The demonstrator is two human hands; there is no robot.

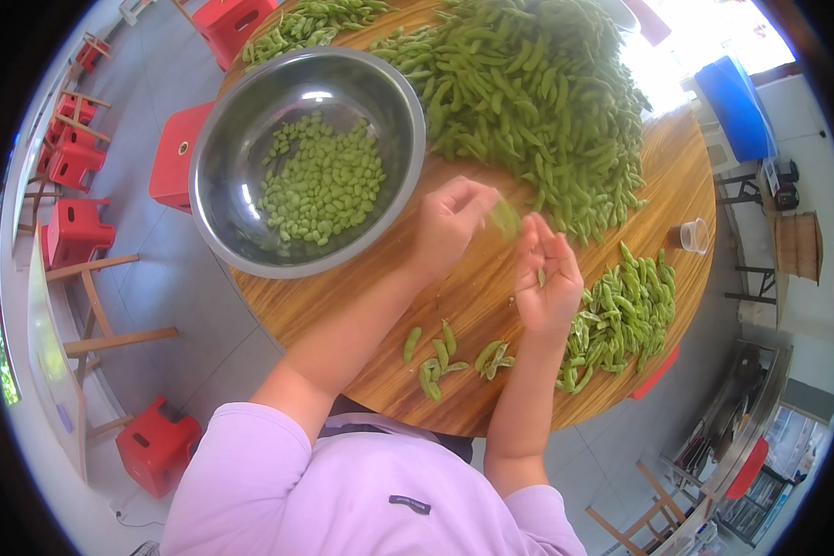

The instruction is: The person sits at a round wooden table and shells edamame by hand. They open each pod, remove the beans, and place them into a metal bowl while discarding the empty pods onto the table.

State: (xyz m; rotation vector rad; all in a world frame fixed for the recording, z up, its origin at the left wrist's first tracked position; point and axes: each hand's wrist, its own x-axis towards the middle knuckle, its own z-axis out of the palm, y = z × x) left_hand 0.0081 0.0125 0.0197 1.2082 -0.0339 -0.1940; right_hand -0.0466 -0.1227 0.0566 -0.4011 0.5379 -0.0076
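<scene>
My left hand (455, 215) pinches a blurred green soybean pod (506, 217) between thumb and fingers. Close to the pod's other end is my right hand (549, 285), palm up with fingers cupped. A small green bean (541, 276) rests in that palm. Both hands are above a round wooden table (382, 306). To their left, a wide stainless steel bowl (215, 229) holds shelled green beans (326, 181). Beyond the hands rises a large heap of soybean pods (528, 104).
A smaller pile of pods (622, 313), some split, lies right of my right forearm. Several loose pods (434, 361) sit near the front edge. A clear plastic cup (695, 236) stands at the right rim, more pods (306, 28) behind the bowl. Red plastic stools (181, 156) surround the table.
</scene>
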